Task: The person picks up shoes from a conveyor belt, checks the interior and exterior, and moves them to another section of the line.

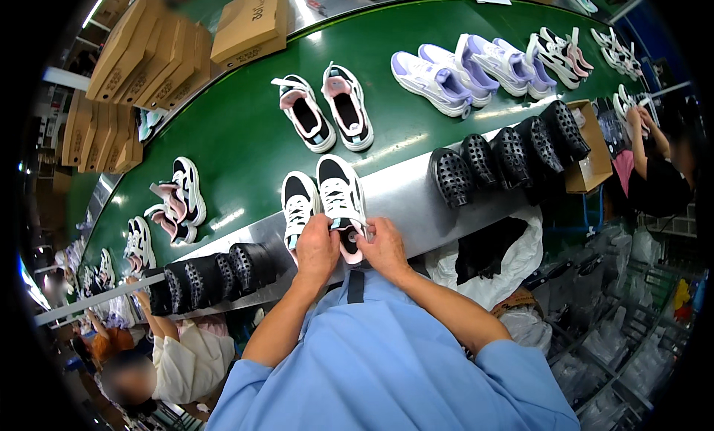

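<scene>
A pair of white-and-black sneakers stands side by side on the metal edge of the bench, toes pointing away from me. My left hand [318,246] is closed at the collar and tongue of the right-hand sneaker [340,187], partly covering the left-hand sneaker [300,202]. On the opposite side of that collar, my right hand [383,246] pinches the rim with bent fingers. The dark insole shows between my hands. Just beyond, a second pair of black, white and pink sneakers [347,107] sits heel toward me on the green belt [253,126].
Black perforated shoe forms [512,157] line the bench edge on the right, and more forms [212,278] on the left. Lilac-and-white sneakers [439,81] rest on the belt at far right. Shoeboxes [249,26] stack at far left. Co-workers sit on both sides.
</scene>
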`<state>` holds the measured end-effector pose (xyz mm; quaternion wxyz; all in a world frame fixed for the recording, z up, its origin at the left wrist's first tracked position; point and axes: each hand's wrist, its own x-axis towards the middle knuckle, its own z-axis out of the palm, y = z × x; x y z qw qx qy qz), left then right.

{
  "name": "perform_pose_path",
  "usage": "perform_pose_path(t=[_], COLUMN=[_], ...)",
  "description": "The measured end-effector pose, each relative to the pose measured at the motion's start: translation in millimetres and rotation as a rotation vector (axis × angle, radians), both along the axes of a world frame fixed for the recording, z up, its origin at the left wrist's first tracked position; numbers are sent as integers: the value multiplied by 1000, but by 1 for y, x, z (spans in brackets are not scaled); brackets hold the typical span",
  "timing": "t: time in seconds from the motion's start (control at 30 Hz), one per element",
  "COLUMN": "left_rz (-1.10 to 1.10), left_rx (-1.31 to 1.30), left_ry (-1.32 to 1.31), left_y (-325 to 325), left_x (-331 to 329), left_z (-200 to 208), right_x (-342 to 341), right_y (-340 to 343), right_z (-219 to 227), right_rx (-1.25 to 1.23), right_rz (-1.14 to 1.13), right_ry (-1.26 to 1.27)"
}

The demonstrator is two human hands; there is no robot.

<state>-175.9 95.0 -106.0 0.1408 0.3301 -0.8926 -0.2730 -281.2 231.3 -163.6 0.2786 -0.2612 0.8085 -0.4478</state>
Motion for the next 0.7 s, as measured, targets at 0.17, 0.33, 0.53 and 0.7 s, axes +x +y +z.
perform_pose_path(t=[0.17, 0.33, 0.53, 0.7], left_rz=[38, 80, 470, 465], left_rx=[59, 202, 819, 1023], left_ry=[-311, -212, -33, -5], left_y=[28, 35, 29, 18], left_x=[-1, -8, -7, 2], left_z=[31, -2, -8, 3], right_x=[-3, -11, -10, -26], right_y=[6, -2, -12, -18], right_z=[-20, -27, -25, 4], right_rx=[-108, -228, -288, -110], right_rz=[-76, -270, -179, 25], right_ry=[-301, -902, -810, -607])
